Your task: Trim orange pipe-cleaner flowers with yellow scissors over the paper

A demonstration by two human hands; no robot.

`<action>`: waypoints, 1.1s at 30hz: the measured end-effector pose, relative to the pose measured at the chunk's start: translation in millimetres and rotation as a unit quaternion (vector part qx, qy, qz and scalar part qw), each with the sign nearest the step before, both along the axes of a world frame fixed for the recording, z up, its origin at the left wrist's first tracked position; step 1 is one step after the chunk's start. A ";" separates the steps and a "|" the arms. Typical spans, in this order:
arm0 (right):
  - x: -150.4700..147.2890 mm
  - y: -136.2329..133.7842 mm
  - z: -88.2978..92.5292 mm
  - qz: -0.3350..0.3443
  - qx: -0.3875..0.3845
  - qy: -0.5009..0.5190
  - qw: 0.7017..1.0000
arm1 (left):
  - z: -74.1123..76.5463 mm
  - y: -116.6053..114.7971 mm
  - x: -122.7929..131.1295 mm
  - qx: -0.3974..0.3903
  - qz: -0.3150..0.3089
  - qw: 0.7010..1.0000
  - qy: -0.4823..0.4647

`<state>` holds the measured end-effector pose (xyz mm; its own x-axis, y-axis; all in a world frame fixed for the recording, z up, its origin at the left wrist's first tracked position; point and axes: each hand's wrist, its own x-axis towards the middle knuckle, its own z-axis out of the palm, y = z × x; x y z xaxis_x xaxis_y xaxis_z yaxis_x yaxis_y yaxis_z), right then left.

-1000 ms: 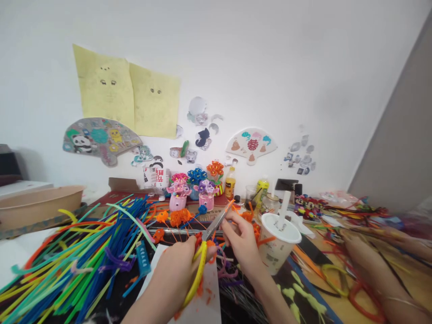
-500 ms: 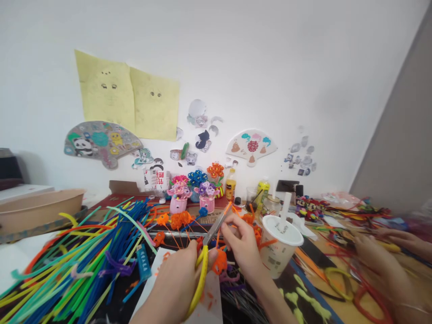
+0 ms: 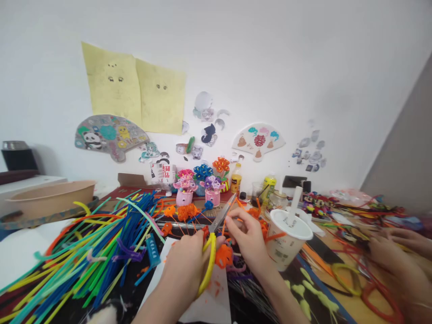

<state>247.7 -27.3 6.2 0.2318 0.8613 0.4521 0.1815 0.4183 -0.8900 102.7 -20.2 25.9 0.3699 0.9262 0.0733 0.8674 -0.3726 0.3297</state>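
Note:
My left hand is closed around the yellow handles of a pair of scissors, whose blades point up and away to the right. My right hand pinches a thin orange pipe cleaner close beside the blades. An orange fuzzy piece hangs just below my hands; I cannot tell whether it joins the pinched strand. Under my hands lies a white sheet sprinkled with orange clippings. More orange pipe-cleaner pieces sit on thin stems behind it.
Loose coloured pipe cleaners pile up at the left, near a tan basin. A lidded cup with a straw stands close to my right forearm. Pipe-cleaner flower pots line the back. Another person's hands work at the far right.
The whole view has shifted, so most things sit a little further right. My left hand still holds the scissors and my right hand keeps its pinch near the blades.

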 end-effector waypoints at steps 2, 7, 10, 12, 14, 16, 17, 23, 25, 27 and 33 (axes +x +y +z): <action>1.0 0.7 -0.3 -0.006 0.006 -0.002 1.000 | -2.4 1.4 -1.0 0.000 -0.002 1.000 -0.015; 3.4 2.7 -1.5 -0.038 0.012 -0.016 0.999 | -10.7 5.1 -5.7 -0.019 -0.001 0.996 -0.088; 4.2 3.3 -1.7 -0.049 0.011 -0.018 0.999 | -10.6 4.6 -6.1 -0.021 -0.008 0.993 -0.112; 4.1 3.2 -1.6 -0.052 0.011 -0.015 0.998 | -9.2 3.2 -4.3 -0.016 -0.009 0.994 -0.105; 3.6 2.9 -1.3 -0.050 0.011 -0.014 0.999 | -8.8 1.6 -1.8 -0.025 -0.019 0.994 -0.105; 3.1 2.4 -0.9 -0.043 0.012 -0.013 0.999 | -10.2 0.4 0.7 -0.034 -0.030 0.993 -0.105; 2.8 2.1 -0.5 -0.039 0.012 -0.011 0.999 | -11.7 -0.1 1.6 -0.038 -0.032 0.993 -0.103; 1.9 0.7 1.9 -0.019 0.010 -0.003 1.000 | -20.7 -0.4 3.9 -0.032 -0.038 0.992 -0.113; 1.7 0.3 2.4 -0.006 0.008 -0.002 1.000 | -21.2 -0.4 4.3 -0.022 -0.031 0.993 -0.109; 1.5 0.1 2.6 0.001 0.008 -0.006 1.000 | -20.8 -0.4 4.8 -0.017 -0.025 0.994 -0.101; 1.9 -0.8 2.1 0.005 0.006 -0.011 1.000 | -22.6 1.9 7.1 -0.021 -0.018 0.996 -0.090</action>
<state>249.5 -28.1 8.3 0.2130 0.8576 0.4682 0.1972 0.4316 -0.8803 109.7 -18.3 3.3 0.3881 0.9159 0.1026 0.7791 -0.3855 0.4943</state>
